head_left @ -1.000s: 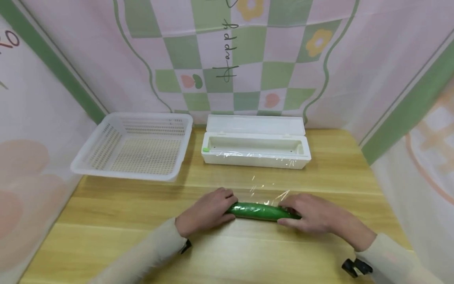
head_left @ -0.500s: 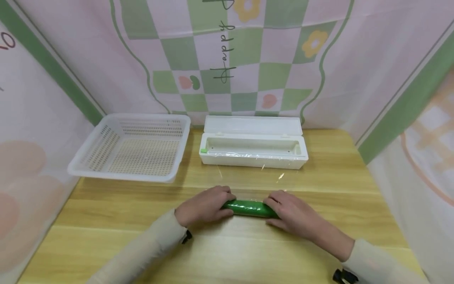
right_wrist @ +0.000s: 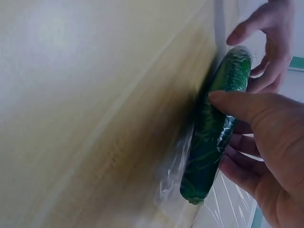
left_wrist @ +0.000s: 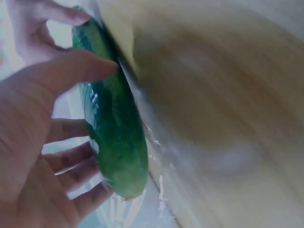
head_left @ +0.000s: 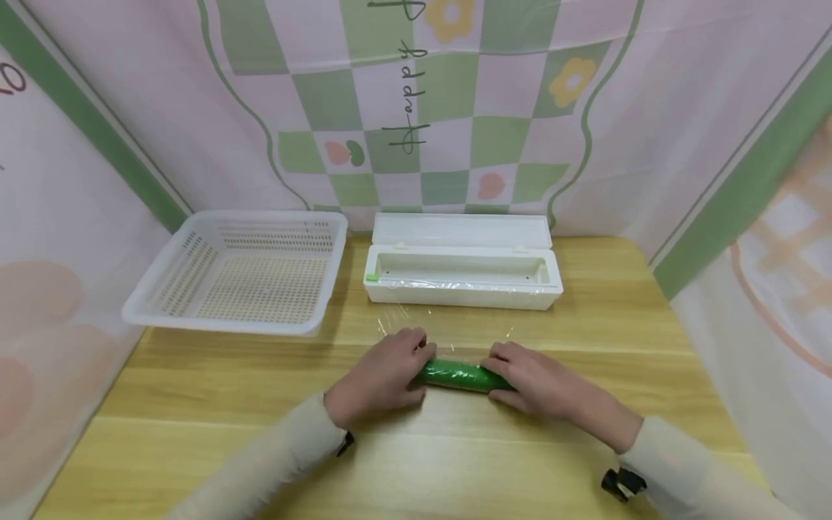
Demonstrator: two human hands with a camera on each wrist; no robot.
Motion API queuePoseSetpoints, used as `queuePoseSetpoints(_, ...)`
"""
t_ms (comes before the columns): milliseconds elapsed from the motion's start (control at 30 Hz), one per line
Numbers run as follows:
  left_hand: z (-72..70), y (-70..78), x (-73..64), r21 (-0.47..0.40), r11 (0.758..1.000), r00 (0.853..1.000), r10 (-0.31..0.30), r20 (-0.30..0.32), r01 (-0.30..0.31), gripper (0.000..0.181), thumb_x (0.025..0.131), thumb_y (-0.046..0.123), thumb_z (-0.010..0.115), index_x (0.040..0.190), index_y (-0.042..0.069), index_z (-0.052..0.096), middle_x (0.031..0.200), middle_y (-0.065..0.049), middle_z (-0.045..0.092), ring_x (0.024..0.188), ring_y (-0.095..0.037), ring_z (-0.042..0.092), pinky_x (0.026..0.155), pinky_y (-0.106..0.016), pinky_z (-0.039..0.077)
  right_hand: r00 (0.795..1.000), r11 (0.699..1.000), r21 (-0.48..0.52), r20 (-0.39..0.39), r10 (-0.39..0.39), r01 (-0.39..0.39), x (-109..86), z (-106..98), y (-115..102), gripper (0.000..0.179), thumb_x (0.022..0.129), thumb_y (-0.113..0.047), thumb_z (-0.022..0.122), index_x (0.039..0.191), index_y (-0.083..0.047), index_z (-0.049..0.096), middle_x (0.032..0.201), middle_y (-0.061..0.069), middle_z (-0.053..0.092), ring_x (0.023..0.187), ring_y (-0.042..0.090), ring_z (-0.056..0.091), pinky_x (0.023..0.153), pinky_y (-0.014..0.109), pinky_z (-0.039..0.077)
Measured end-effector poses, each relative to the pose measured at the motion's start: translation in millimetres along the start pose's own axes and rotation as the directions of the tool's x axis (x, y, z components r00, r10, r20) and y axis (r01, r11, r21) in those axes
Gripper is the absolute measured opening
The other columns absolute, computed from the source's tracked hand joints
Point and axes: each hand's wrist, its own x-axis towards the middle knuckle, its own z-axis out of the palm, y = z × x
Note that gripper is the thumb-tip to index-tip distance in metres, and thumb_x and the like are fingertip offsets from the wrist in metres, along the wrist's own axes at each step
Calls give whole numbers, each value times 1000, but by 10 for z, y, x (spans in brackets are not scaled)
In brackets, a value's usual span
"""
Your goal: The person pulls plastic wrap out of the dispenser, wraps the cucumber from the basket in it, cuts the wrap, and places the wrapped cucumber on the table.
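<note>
Got a white basket (head_left: 221,326) parked far left on the wood-look table (head_left: 455,462), slotted sides and gridded bottom on show. Going right, see a pale sleeve (head_left: 279,455) with a black gadget (head_left: 346,443) at the cuff, then the left hand (head_left: 386,372), loosely curled around the left end of a green cucumber (head_left: 460,375), fingers on the far side, thumb over the near side; can't really tell how firmly. Find the cucumber mid-scene between both hands, lying roughly left to right, wrapped in shiny clear film (head_left: 396,314); can't tell if fully down on the table or lifted a hair. Beyond, on the far side, spot a long white box (head_left: 464,296), lid tipped open to the back, green tab (head_left: 372,277) at front left, same film over the front edge and glinting on the table nearer the cucumber. Further right, notice the right hand (head_left: 539,379) gripping the cucumber's right end between thumb and fingers, with a second black gadget (head_left: 624,484) at that cuff.
</note>
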Motion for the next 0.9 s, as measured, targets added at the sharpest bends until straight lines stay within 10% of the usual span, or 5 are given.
queuePoseSetpoints(333,74,62,10,164,986,990,54,-127,-33,28,98,24,76,122,12,72,116,-2,70,101,-17,64,87,-29,61,997,988,150,76,14,-25,41,-36,146,42,98,-24,76,130,2,70,113,5,64,91,6,55,74,25,56)
queuePoseSetpoints(567,46,40,113,112,994,1000,-5,-23,8,20,101,21,72,118,11,75,113,-2,70,97,-17,62,84,-28,59,996,992,95,30,86,-89,14,-70,188,50,97,-37,77,132,-2,71,117,6,65,96,11,59,78,29,59)
queuePoseSetpoints(900,-46,-74,216,-57,995,989,-70,127,78,24,98,20,77,120,11,73,116,-4,69,100,-18,63,88,-30,59,973,987,-152,-211,-89,58,105,110,23,54,81,-32,93,122,-2,72,111,6,68,100,17,65,85,33,63)
